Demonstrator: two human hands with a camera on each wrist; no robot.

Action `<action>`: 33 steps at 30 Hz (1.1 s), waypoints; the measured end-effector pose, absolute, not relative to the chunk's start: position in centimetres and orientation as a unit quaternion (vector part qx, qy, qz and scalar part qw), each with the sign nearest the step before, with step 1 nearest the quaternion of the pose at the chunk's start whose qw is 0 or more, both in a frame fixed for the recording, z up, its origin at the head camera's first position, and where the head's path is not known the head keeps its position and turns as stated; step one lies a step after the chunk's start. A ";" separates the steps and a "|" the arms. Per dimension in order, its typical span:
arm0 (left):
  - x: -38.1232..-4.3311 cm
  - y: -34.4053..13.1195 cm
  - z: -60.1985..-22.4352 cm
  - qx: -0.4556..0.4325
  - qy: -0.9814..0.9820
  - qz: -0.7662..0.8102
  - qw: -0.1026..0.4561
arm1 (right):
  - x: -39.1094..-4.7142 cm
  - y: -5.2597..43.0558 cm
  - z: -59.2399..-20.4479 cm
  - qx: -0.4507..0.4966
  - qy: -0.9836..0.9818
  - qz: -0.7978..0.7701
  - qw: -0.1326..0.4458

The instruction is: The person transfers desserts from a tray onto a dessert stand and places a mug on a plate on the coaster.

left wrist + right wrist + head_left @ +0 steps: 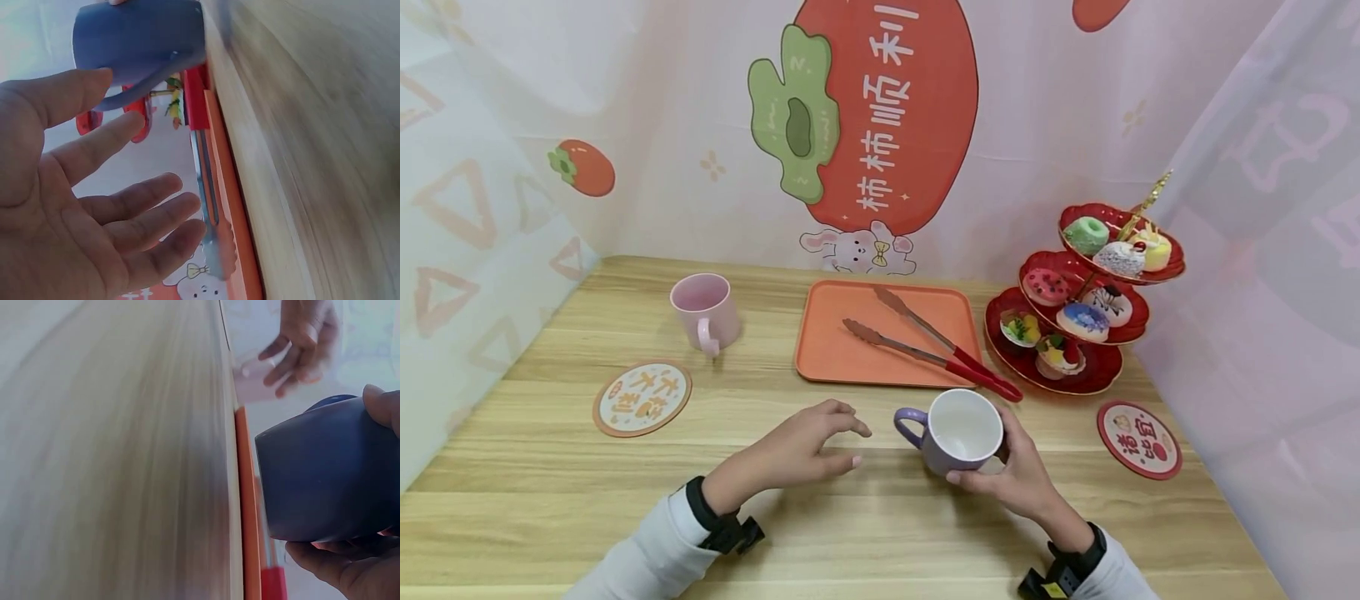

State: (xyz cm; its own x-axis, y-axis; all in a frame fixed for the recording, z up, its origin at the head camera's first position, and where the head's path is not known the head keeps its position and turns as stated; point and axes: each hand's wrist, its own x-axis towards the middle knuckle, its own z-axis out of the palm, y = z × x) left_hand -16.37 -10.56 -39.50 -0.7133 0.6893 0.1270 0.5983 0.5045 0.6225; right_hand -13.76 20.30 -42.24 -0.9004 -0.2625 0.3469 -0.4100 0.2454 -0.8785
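My right hand (1018, 475) grips a purple mug (958, 442) with a white inside, thumb on the near side and fingers round its right side. The mug's handle points left, toward my left hand (801, 450). That hand is held apart from the mug, its fingers spread and loosely bent, with nothing in them. In the left wrist view the mug (137, 40) appears beyond the thumb and index finger. From the right wrist view, a narrow gap seems to separate the mug (331, 475) from the tabletop.
Behind the mug lies an orange tray (827, 333) with red-handled tongs (925, 342) across it. A three-tier red stand (1105, 375) of pastries is at right. Round coasters lie at left (643, 398) and right (1140, 440). A pink mug (711, 312) stands at back left.
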 end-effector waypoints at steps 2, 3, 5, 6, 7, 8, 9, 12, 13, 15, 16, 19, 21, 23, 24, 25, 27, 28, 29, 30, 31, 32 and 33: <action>-16.1 -10.7 -39.6 0.377 0.874 0.300 0.059 | -13.6 20.9 -42.1 0.193 -0.791 0.576 0.071; -16.0 -10.8 -39.7 0.377 0.879 0.286 0.054 | -13.6 21.2 -42.1 0.184 -0.795 0.573 0.077; -15.9 -10.9 -39.8 0.374 0.890 0.258 0.037 | -13.5 21.8 -42.2 0.171 -0.799 0.570 0.089; -15.8 -10.9 -39.9 0.374 0.895 0.244 0.027 | -13.5 22.1 -42.3 0.164 -0.801 0.568 0.095; -15.7 -11.0 -39.9 0.372 0.899 0.231 0.017 | -13.5 22.3 -42.3 0.157 -0.803 0.566 0.101; -15.7 -11.0 -40.1 0.372 0.902 0.220 0.007 | -13.6 22.6 -42.4 0.152 -0.805 0.564 0.108; -15.7 -11.0 -40.2 0.373 0.904 0.210 -0.002 | -13.6 22.8 -42.5 0.145 -0.806 0.563 0.114; -15.6 -11.1 -40.4 0.373 0.909 0.184 -0.016 | -13.5 23.6 -42.7 0.118 -0.812 0.558 0.125; -15.6 -11.2 -40.4 0.374 0.910 0.177 -0.019 | -13.5 23.9 -42.7 0.108 -0.814 0.556 0.129; -15.6 -11.3 -40.5 0.379 0.911 0.161 -0.026 | -13.4 24.5 -42.9 0.092 -0.821 0.545 0.142; -15.6 -11.3 -40.6 0.380 0.911 0.155 -0.028 | -13.3 24.8 -43.0 0.087 -0.822 0.544 0.148; -15.5 -11.4 -40.7 0.388 0.909 0.146 -0.031 | -13.4 26.1 -43.7 0.078 -0.827 0.532 0.165; -15.5 -11.5 -40.8 0.392 0.908 0.145 -0.028 | -13.6 27.4 -44.5 0.068 -0.831 0.522 0.179; -15.5 -11.6 -40.9 0.394 0.907 0.147 -0.024 | -13.9 28.7 -45.6 0.054 -0.837 0.509 0.192; -15.4 -11.6 -40.9 0.395 0.906 0.147 -0.024 | -14.1 29.4 -46.2 0.046 -0.838 0.506 0.201; -15.4 -11.6 -40.9 0.396 0.906 0.148 -0.024 | -14.0 29.8 -46.4 0.030 -0.841 0.500 0.205; -15.4 -11.7 -41.0 0.397 0.905 0.147 -0.026 | -14.0 30.6 -46.8 0.011 -0.843 0.492 0.217; -15.3 -11.7 -41.0 0.398 0.906 0.146 -0.026 | -13.9 30.7 -46.7 0.001 -0.843 0.491 0.219; -15.3 -11.7 -41.1 0.397 0.906 0.146 -0.026 | -13.8 30.8 -46.3 -0.011 -0.843 0.492 0.219; -15.3 -11.7 -41.1 0.397 0.906 0.146 -0.025 | -13.6 30.8 -45.9 -0.023 -0.845 0.486 0.222; -15.2 -11.7 -41.1 0.397 0.906 0.147 -0.023 | -13.4 30.8 -45.4 -0.038 -0.850 0.476 0.223; -15.2 -11.7 -41.1 0.396 0.906 0.147 -0.022 | -13.3 30.8 -44.8 -0.054 -0.850 0.473 0.223; -15.2 -11.7 -41.1 0.395 0.906 0.148 -0.020 | -13.1 30.8 -44.3 -0.069 -0.852 0.469 0.223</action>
